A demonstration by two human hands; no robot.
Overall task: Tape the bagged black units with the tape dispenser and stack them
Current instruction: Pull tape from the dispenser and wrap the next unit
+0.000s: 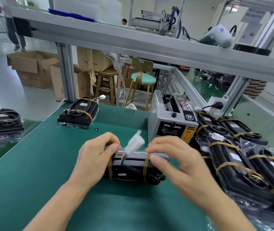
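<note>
Head view: 2 hands at centre on 1 bagged black unit (133, 167), standing on edge on green worktop (32, 164). Left hand (96, 157) fingers pinching bag top by white connector (135, 142); right hand (174, 160) fingers curled at bag top, blurred, grip unclear. 1 tape dispenser (173, 120) just behind. Approx 3 banded units (236, 165) at right, 1 unit (78, 113) far left corner. 2 stools, cardboard boxes on floor beyond.

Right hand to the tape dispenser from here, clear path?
Probably yes. The tape dispenser stands just beyond the right hand, with only bare mat between. But both hands are busy on the bagged unit, so it must let go first.
</note>
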